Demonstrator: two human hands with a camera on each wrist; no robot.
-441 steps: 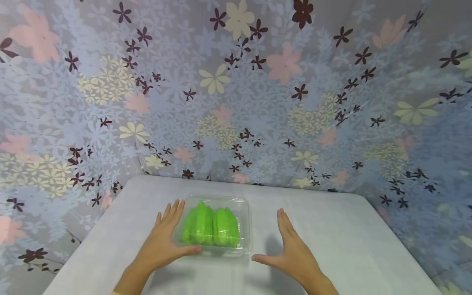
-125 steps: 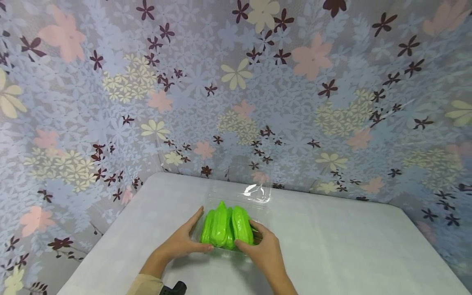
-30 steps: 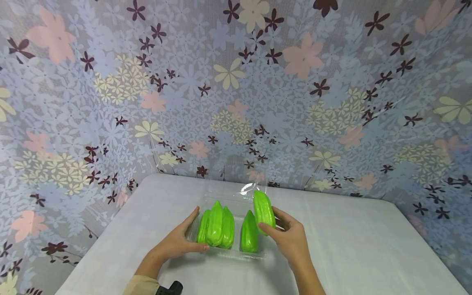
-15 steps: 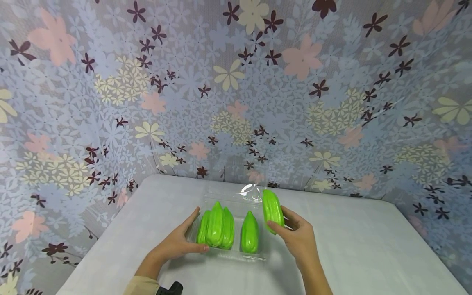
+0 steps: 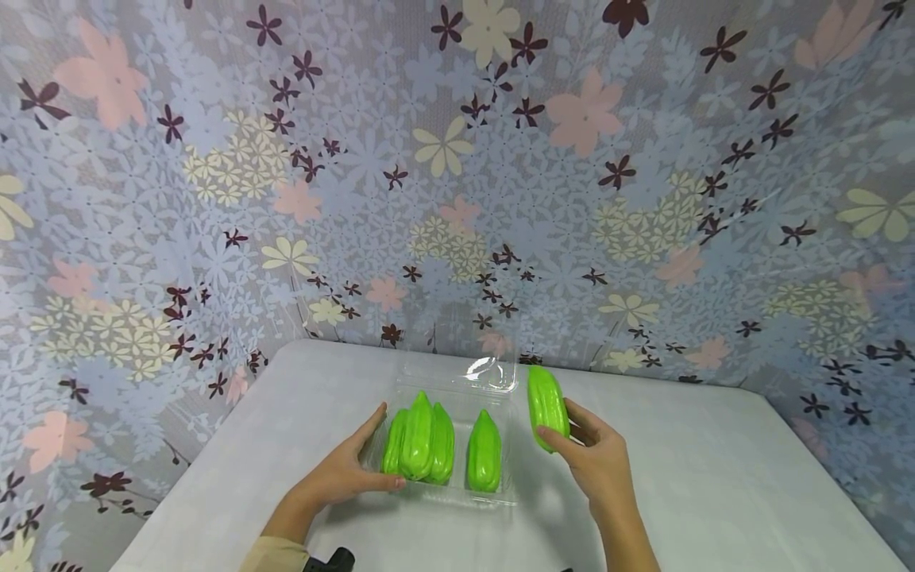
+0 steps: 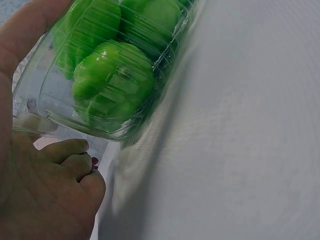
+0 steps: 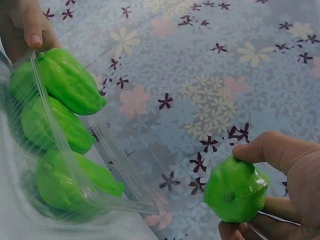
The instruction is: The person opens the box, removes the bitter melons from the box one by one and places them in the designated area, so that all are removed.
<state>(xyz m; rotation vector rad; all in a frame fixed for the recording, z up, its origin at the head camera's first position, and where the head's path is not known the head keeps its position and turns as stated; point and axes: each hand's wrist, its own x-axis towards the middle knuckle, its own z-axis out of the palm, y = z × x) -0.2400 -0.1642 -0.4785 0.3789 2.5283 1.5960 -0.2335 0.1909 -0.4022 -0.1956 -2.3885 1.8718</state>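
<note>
A clear plastic clamshell box [image 5: 457, 494] sits on the table with its lid [image 5: 457, 373] raised at the back. Inside, several glossy green ridged gourds [image 5: 417, 441] are bunched at the left, and a single gourd [image 5: 484, 453] stands apart toward the right. My left hand [image 5: 346, 469] holds the box's left side, thumb at the front rim and fingers along the side. Right of the box, my right hand [image 5: 596, 457] grips another green ridged gourd [image 5: 548, 405] between thumb and fingers, held up off the table. The right wrist view shows that gourd [image 7: 236, 190] end-on.
White cloth covers the table [image 5: 679, 461], which extends to the right of the box and in front of it. A flower-patterned curtain [image 5: 443, 175] rises behind the table's back edge.
The right hand has lifted a gourd out of the box and carried it rightward past the rim. Much earlier the lid was closed and both hands were apart from it. The left hand stays put lately.
</note>
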